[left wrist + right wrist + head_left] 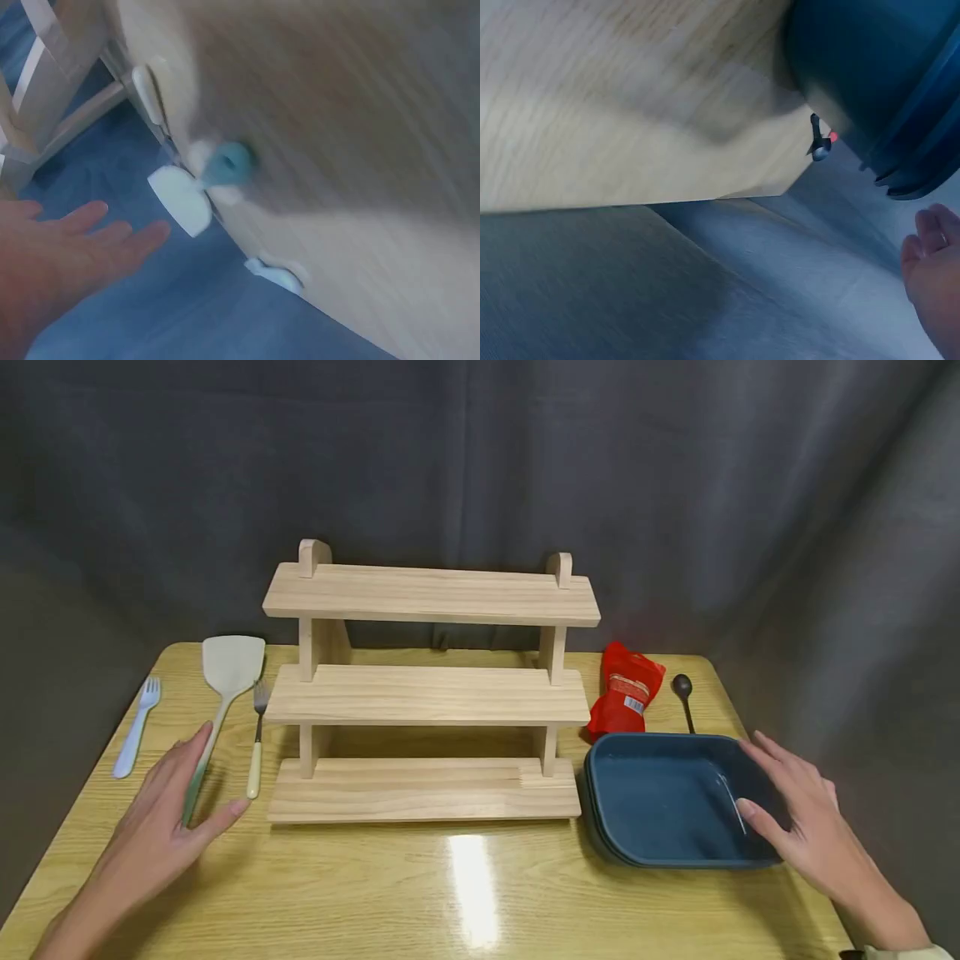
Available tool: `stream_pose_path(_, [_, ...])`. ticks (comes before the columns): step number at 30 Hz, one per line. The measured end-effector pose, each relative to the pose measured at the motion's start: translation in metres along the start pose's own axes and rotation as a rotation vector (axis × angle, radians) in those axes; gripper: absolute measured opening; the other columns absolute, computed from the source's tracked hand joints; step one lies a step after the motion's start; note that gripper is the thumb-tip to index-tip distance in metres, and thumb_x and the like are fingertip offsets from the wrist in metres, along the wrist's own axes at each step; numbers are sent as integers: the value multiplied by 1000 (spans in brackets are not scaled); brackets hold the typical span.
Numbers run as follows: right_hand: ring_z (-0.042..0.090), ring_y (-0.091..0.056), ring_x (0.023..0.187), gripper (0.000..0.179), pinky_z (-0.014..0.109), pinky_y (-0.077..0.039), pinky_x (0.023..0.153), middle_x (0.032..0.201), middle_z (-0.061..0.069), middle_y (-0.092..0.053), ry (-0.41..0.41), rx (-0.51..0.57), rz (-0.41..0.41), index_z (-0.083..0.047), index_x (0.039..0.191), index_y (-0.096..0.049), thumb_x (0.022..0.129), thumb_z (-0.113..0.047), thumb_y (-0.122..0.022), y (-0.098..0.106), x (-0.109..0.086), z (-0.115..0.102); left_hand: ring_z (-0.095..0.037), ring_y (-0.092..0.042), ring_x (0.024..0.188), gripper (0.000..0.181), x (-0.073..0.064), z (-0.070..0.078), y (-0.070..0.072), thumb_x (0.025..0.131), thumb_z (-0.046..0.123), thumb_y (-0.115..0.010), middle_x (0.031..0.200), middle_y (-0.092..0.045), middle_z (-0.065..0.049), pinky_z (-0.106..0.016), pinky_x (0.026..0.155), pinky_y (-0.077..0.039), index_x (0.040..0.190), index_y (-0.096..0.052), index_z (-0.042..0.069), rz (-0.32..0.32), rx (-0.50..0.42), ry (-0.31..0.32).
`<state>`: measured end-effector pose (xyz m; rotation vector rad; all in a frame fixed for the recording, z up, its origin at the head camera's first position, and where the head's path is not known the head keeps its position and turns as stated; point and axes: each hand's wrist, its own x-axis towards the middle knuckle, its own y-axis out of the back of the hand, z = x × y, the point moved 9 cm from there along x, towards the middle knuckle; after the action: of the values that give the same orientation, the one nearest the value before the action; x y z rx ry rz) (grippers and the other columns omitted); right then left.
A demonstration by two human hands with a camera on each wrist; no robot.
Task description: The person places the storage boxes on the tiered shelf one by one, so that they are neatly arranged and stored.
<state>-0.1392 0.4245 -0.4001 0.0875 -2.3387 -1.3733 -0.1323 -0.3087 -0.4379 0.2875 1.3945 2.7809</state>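
Left hand (153, 827) coming down blind could knock the spatula (232, 670) handle under it or the fork (257, 752) just beside; fingers angled forward, thumb spread wide, holding nothing. Right hand (802, 827) also wide, nothing held, thumb over the inside of the bins (660, 802), fingers near the right rim; bins look nested, so a rim grip might take only the top one. Farther, shoved bins could hit pack (628, 689) or spoon (682, 687) behind.
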Motion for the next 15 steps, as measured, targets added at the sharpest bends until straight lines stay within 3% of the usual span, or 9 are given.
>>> stream_pose_path(2, [24, -35, 149, 77, 62, -18, 112, 171, 7, -41, -15, 33, 19, -18, 167, -47, 96, -12, -76, 1, 0, 5, -58, -19, 157, 101, 5, 5, 0, 103, 35, -78, 177, -20, -21, -90, 100, -23, 177, -9, 30, 2, -45, 9])
stream_pose_path(5, [5, -36, 143, 74, 31, -20, 117, 163, -5, -48, -56, 78, 62, -16, 166, -48, 97, -8, -75, 5, -2, 14, -57, -25, 155, 97, 14, 13, 0, 104, 31, -77, 177, -24, -18, -83, 109, -25, 176, -12, 35, 34, -115, -8])
stream_pose_path(8, [0, -44, 130, 71, 10, -26, 106, 150, -12, -53, -115, 129, 97, -16, 164, -51, 98, -5, -75, 9, -5, 26, -49, -31, 154, 92, 23, 22, -2, 105, 24, -75, 174, -31, -16, -48, 120, -34, 175, -17, 40, 74, -212, -20])
stream_pose_path(11, [3, -51, 116, 66, 7, -36, 94, 140, -10, -56, -181, 178, 110, -13, 163, -52, 101, -3, -73, 9, -10, 39, -37, -39, 152, 87, 33, 29, -7, 108, 16, -70, 169, -38, -17, -16, 105, -35, 175, -19, 37, 102, -322, -29])
stream_pose_path(15, [4, -57, 108, 61, 8, -40, 89, 133, -5, -61, -256, 243, 92, -10, 162, -51, 105, -3, -70, 6, -16, 53, -17, -46, 146, 81, 45, 33, -13, 110, 8, -66, 162, -46, -18, -11, 100, -39, 175, -24, 30, 143, -466, -25])
